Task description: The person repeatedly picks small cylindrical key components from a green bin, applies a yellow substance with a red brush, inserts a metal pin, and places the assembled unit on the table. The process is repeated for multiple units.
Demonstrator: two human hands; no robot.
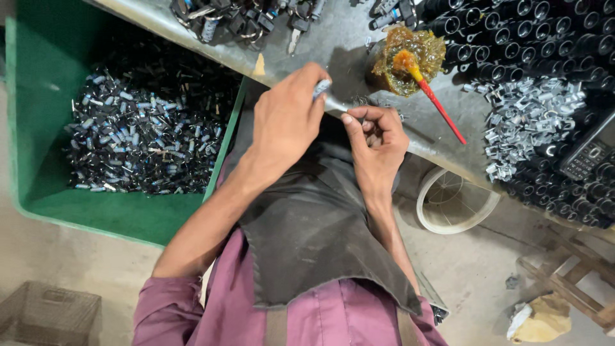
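I judge the job well underway: my left hand (285, 122) pinches a small metal part (322, 88) at the bench edge (442, 150), my right hand (378, 141) curled beside it, bin (38, 198) heaped with finished pieces (138, 138), many tubes (544, 38) left.

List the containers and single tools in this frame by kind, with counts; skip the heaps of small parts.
Green bin: 1
Wire basket: 1
White round tub: 1
Grease pot: 1
Red-handled brush: 1
Calculator: 1
Total: 6
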